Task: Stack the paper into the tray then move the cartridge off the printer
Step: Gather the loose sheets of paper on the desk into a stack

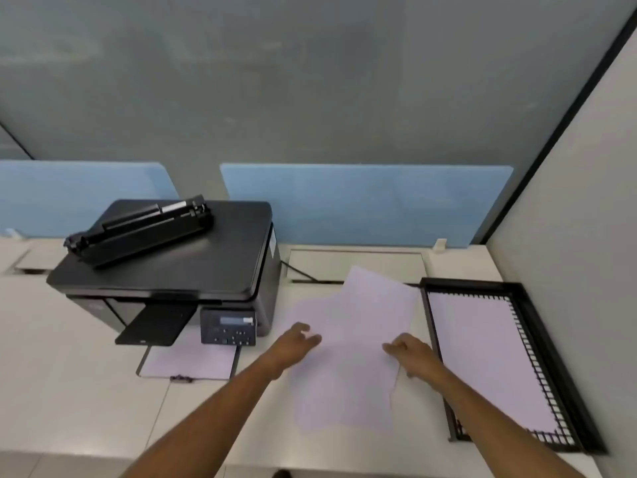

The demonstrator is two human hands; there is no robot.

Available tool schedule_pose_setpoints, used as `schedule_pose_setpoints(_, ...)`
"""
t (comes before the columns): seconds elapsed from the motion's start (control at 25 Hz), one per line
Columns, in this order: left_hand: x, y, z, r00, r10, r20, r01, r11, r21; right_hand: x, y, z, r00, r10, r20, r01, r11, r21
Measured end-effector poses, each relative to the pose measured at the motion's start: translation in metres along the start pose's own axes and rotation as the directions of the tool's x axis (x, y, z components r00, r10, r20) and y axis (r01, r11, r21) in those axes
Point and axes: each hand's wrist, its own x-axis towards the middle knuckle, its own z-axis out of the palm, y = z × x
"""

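We see several loose pale sheets of paper (348, 343) fanned unevenly on the white desk (86, 391), between the black desktop printer (206, 270) and the black wire-edged tray (551, 357), which already holds some sheets. Our left hand (296, 343) lies flat and spread on the left edge of the pile; our right hand (412, 353) pinches the right edge of the top sheet, fingers curled over it. The long black toner cartridge (141, 232) lies slantwise on the printer lid, one end jutting past the lid's left edge. Because the sheets are splayed at different angles, we judge that lifting them before squaring them could let lower sheets slip free or a corner catch on the tray's near rim and crease. Later, an elbow brushing the overhanging cartridge might tip it off
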Motion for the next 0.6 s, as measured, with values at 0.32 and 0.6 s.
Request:
schedule_pose_setpoints(0.32,0.045,-0.030,0.032,0.895,-0.386,-0.223,0.342,0.915,-0.214,0.061,0.024,0.040,0.996,0.057,-0.065,-0.083,0.832,-0.549)
schedule_pose_setpoints(0.6,0.070,-0.034,0.032,0.901,-0.369,-0.227,0.227,0.850,-0.476,0.058,0.043,0.079,0.969,-0.235,0.073,0.221,0.701,-0.678)
